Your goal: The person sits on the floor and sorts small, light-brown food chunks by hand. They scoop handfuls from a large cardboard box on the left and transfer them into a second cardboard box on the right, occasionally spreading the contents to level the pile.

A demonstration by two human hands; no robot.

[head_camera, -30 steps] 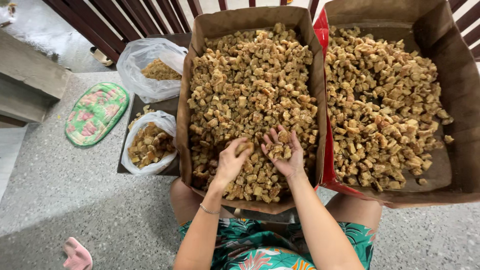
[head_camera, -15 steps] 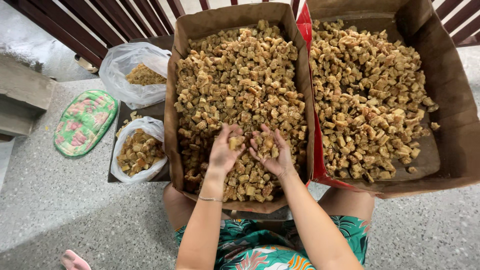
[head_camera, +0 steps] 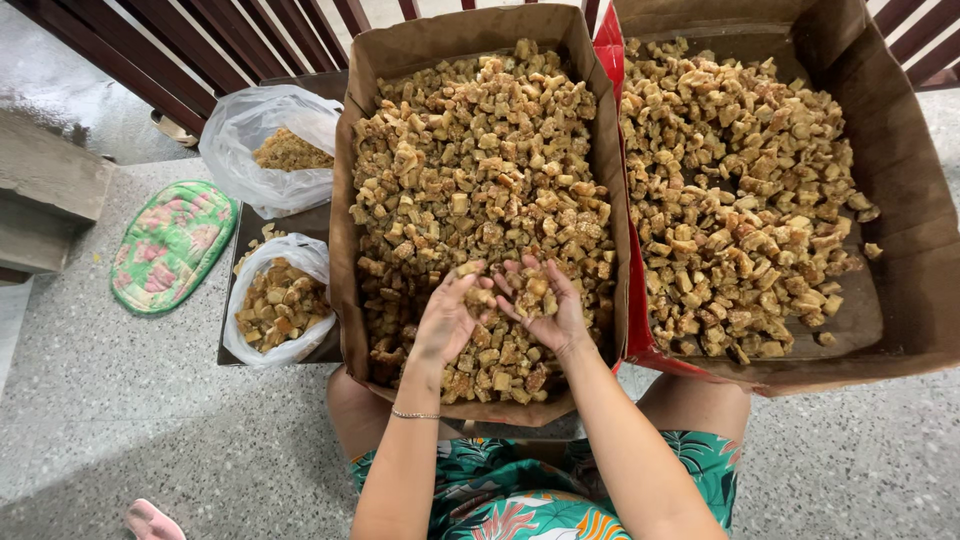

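My left hand point(head_camera: 447, 318) and right hand point(head_camera: 545, 300) meet over the near end of the left cardboard box point(head_camera: 352, 250), both cupped palm-up. The right hand holds a small heap of golden fried chunks point(head_camera: 480, 180); the left is half-open, a few pieces resting on its fingers. The chunks fill this box from wall to wall.

Likely fault: pieces may slide through the gap between my palms, or roll off the fingertips, since the cups are shallow and loosely joined. Most would fall back into the box.

Surroundings: a second cardboard box point(head_camera: 910, 250) of the same chunks stands touching the first on its right side. Beyond the left wall, two plastic bags point(head_camera: 262, 130) partly filled with chunks sit on a dark tray point(head_camera: 240, 225), with a green flowered mat point(head_camera: 170, 245) further left on the speckled floor point(head_camera: 120, 420). The box wall stands between my hands and the bags.
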